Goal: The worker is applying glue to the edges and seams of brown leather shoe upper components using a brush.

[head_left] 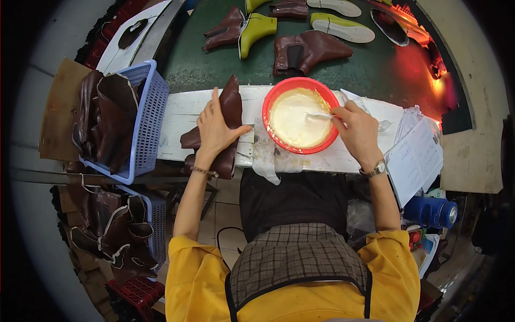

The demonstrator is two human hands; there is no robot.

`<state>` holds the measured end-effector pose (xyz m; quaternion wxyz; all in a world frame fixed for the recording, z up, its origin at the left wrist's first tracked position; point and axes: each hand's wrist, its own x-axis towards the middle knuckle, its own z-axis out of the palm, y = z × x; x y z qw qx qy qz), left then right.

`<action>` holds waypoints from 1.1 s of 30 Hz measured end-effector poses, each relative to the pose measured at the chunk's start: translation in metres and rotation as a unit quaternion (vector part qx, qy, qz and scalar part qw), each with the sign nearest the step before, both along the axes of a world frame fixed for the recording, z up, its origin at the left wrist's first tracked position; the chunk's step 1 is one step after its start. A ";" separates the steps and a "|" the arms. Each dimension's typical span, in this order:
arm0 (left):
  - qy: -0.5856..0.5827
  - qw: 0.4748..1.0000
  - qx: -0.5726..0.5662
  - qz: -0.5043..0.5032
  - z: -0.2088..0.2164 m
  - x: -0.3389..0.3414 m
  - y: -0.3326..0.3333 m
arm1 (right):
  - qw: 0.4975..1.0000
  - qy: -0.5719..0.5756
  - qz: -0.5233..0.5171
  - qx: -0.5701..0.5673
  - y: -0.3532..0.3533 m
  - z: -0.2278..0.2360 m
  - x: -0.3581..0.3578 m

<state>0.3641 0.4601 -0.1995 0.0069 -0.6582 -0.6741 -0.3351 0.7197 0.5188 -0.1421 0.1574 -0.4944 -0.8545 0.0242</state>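
My left hand (215,124) lies over a dark brown leather boot upper (231,104) on the white bench top, with its fingers stretched out and the thumb spread to the right. Part of the upper is hidden under the palm and wrist. To the right of it is a red bowl (268,134) of thick cream-white paste (295,121), with dried crumbs around its inner wall. In my right hand (354,129), above the bowl's right rim, the fingers are closed around a brush (318,115). Its paste-coated end dips into the bowl.
A blue basket (149,115) of brown uppers stands left, with another basket (156,231) below. Brown boots (311,51) and green boots (256,33) rest on a dark green surface (214,70), near an orange-red glow. Papers (416,158) and a blue bottle (429,212) are right.
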 end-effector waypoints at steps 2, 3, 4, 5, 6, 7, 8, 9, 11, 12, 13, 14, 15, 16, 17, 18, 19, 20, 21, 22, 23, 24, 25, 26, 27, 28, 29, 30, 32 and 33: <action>0.096 0.985 -0.123 0.076 -0.005 0.004 0.007 | 0.998 0.049 -0.030 -0.011 -0.004 -0.002 0.013; 0.095 0.985 -0.121 0.076 -0.004 0.001 0.010 | 0.998 0.048 -0.030 -0.010 -0.006 -0.002 0.020; 0.057 0.992 -0.099 0.061 -0.001 -0.006 0.012 | 0.990 0.134 -0.040 -0.037 -0.008 -0.001 0.025; 0.019 0.996 -0.077 0.046 0.003 -0.013 0.013 | 0.973 0.218 -0.049 -0.064 -0.009 0.000 0.029; -0.026 1.000 -0.015 0.008 0.010 -0.017 0.014 | 0.973 0.213 -0.059 -0.059 -0.010 0.001 0.036; -0.129 0.991 -0.032 -0.008 0.017 -0.023 0.012 | 0.974 0.213 -0.059 -0.058 -0.006 -0.004 0.042; -0.219 0.973 -0.045 -0.055 0.026 -0.030 0.010 | 0.975 0.208 -0.041 -0.073 -0.003 -0.013 0.047; -0.309 0.943 -0.059 -0.105 0.039 -0.029 0.010 | 0.975 0.200 -0.028 -0.089 -0.001 -0.017 0.050; -0.354 0.916 -0.146 -0.119 0.079 -0.019 -0.001 | 0.971 0.238 0.010 -0.028 0.009 -0.016 0.048; -0.356 0.890 -0.263 -0.106 0.103 -0.005 -0.005 | 0.960 0.273 0.049 0.033 0.012 -0.013 0.045; -0.352 0.852 -0.376 -0.093 0.115 0.008 -0.009 | 0.961 0.271 0.044 0.031 0.012 -0.004 0.037; -0.403 0.829 -0.365 -0.126 0.119 0.019 -0.016 | 0.945 0.313 0.091 -0.012 0.012 0.010 0.022; -0.369 0.803 -0.459 -0.090 0.138 0.031 -0.015 | 0.926 0.349 0.131 -0.052 0.012 0.020 0.012; -0.356 0.800 -0.464 -0.129 0.125 0.029 -0.016 | 0.927 0.349 0.128 -0.053 0.014 0.025 0.001; -0.343 0.795 -0.470 -0.170 0.124 0.035 -0.014 | 0.931 0.318 0.175 -0.022 0.017 0.029 -0.007; -0.280 0.794 -0.517 -0.152 0.129 0.036 -0.013 | 0.932 0.286 0.222 0.007 0.020 0.030 -0.010; -0.279 0.793 -0.519 -0.155 0.135 0.042 -0.014 | 0.933 0.285 0.218 0.007 0.021 0.028 -0.010; -0.325 0.803 -0.475 -0.153 0.141 0.046 -0.018 | 0.936 0.285 0.207 0.015 0.024 0.025 -0.011; -0.370 0.811 -0.429 -0.150 0.143 0.047 -0.021 | 0.938 0.285 0.196 0.023 0.025 0.022 -0.012; -0.409 0.820 -0.368 -0.157 0.134 0.043 -0.024 | 0.937 0.286 0.197 0.024 0.023 0.021 -0.012; -0.409 0.820 -0.367 -0.157 0.138 0.041 -0.024 | 0.939 0.292 0.176 0.037 0.018 0.018 -0.011; -0.393 0.834 -0.368 -0.120 0.145 0.039 -0.024 | 0.940 0.298 0.155 0.050 0.013 0.016 -0.011; -0.376 0.846 -0.369 -0.083 0.149 0.038 -0.023 | 0.940 0.298 0.156 0.050 0.009 0.015 -0.011; -0.445 0.852 -0.250 -0.118 0.142 0.046 -0.028 | 0.939 0.310 0.143 0.050 0.003 0.013 -0.014; -0.445 0.852 -0.249 -0.117 0.140 0.045 -0.029 | 0.937 0.321 0.130 0.049 -0.003 0.012 -0.017; -0.440 0.866 -0.216 -0.099 0.139 0.045 -0.029 | 0.939 0.317 0.126 0.041 -0.008 0.012 -0.019; -0.435 0.877 -0.184 -0.085 0.138 0.045 -0.028 | 0.940 0.316 0.124 0.042 -0.012 0.009 -0.020; -0.441 0.877 -0.182 -0.059 0.138 0.045 -0.026 | 0.936 0.328 0.125 0.041 -0.016 0.005 -0.021; -0.437 0.883 -0.163 -0.049 0.135 0.044 -0.021 | 0.928 0.345 0.137 0.027 -0.019 -0.002 -0.022; -0.431 0.890 -0.142 -0.038 0.133 0.042 -0.019 | 0.929 0.344 0.136 0.026 -0.019 -0.002 -0.021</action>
